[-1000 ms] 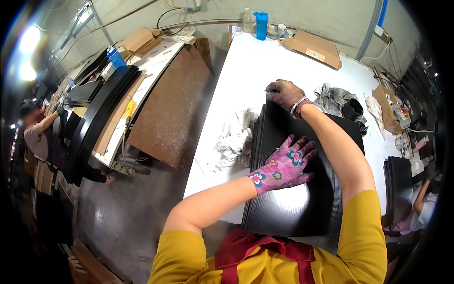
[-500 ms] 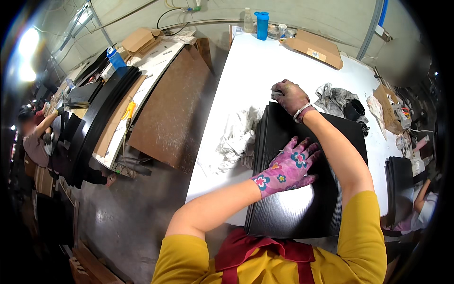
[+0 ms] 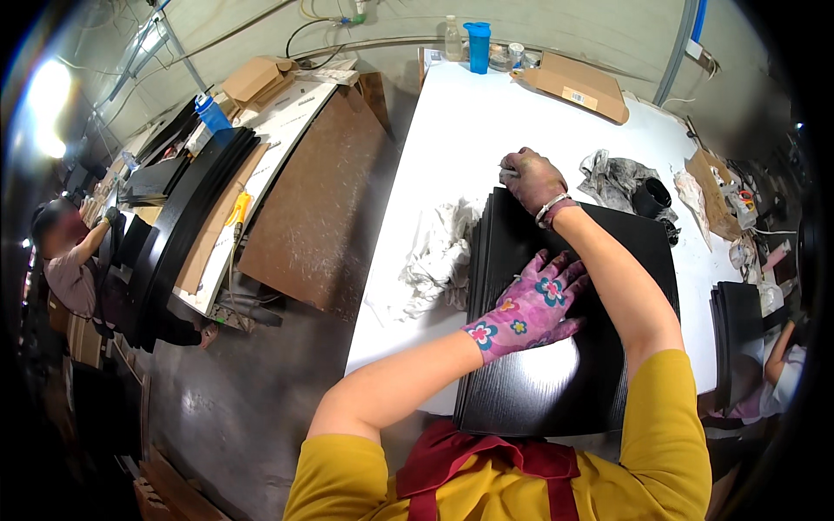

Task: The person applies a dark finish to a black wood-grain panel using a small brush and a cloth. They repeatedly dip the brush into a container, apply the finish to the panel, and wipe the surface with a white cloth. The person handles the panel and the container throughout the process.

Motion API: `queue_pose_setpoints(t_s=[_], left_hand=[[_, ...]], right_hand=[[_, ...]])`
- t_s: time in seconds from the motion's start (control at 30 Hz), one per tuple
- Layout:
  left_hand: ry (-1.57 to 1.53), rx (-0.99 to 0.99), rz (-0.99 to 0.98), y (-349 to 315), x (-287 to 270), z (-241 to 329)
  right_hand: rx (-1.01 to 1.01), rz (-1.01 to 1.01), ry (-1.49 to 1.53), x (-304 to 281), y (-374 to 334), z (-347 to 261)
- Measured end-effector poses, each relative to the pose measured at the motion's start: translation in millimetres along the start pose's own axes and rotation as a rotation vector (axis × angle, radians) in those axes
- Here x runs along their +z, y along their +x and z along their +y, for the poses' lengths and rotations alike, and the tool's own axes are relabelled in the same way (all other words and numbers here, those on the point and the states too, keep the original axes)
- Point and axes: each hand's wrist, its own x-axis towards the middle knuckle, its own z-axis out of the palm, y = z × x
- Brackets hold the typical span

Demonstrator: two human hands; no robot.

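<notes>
A stack of several black wood-grain boards (image 3: 591, 365) lies on a white-topped table. My left hand (image 3: 534, 304), in a pink flowered glove, rests flat on the top board with its fingers spread. At the board's far left corner, my right hand (image 3: 532, 178), in a stained glove, is closed around a small greyish wad (image 3: 508, 172) that looks like a rag, mostly hidden by the fingers. A crumpled white cloth (image 3: 434, 260) lies left of the stack. Beyond its far right corner are a black-smeared crumpled sheet (image 3: 612, 178) and a black cup (image 3: 650, 198).
A blue bottle (image 3: 477, 48) and a flat cardboard box (image 3: 575, 87) stand at the white table's (image 3: 434, 139) far end. Leftward, another table bears long black boards (image 3: 187, 226) and a yellow air gun (image 3: 240, 208). Co-workers (image 3: 74, 260) are at both sides.
My right hand has shifted very slightly at the board's far left corner. My left hand stays in place on the board. The co-worker at the left has moved a little.
</notes>
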Motion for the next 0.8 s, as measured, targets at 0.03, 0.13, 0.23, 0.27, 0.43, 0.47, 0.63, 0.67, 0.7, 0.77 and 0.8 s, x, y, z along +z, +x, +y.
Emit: queue_pose_setpoints(t_s=[0.03, 0.13, 0.23, 0.27, 0.43, 0.47, 0.63, 0.67, 0.7, 0.77, 0.8], left_hand=[[0.007, -0.007, -0.01, 0.0, -1.3, -0.1], [0.018, -0.012, -0.025, -0.7, -3.2, -0.1], [0.019, -0.001, 0.006, -0.8, -0.5, -0.5], [0.02, 0.001, 0.024, -0.4, 0.4, -1.0], [0.146, 0.022, 0.054, 3.3, 8.4, 1.5], [0.135, 0.011, 0.064, 1.8, 9.8, 1.1], [0.107, -0.045, -0.064, 9.2, -12.9, 15.6], [0.096, -0.055, -0.084, 12.2, -13.1, 18.5], [0.096, -0.086, -0.123, 14.7, -16.5, 22.3], [0.121, -0.102, -0.13, 14.6, -13.9, 22.2], [0.124, -0.109, -0.137, 16.6, -14.5, 24.2]], right_hand=[[0.009, 0.006, 0.037, 1.7, -1.3, -3.8], [0.037, -0.011, 0.067, 7.6, -1.3, -11.5], [0.07, 0.007, -0.003, 4.0, -4.4, -6.3], [0.081, 0.015, -0.025, 1.2, -6.0, -2.4], [0.137, 0.111, -0.079, -17.3, -28.2, 51.6], [0.124, 0.117, -0.113, -17.9, -32.0, 65.2], [0.193, 0.105, -0.146, -52.3, -64.7, 129.4], [0.239, 0.122, -0.173, -61.5, -75.6, 147.1], [0.25, 0.168, -0.167, -71.2, -85.7, 161.2], [0.248, 0.251, -0.135, -87.2, -107.1, 192.4], [0.25, 0.304, -0.127, -95.8, -120.3, 211.3]])
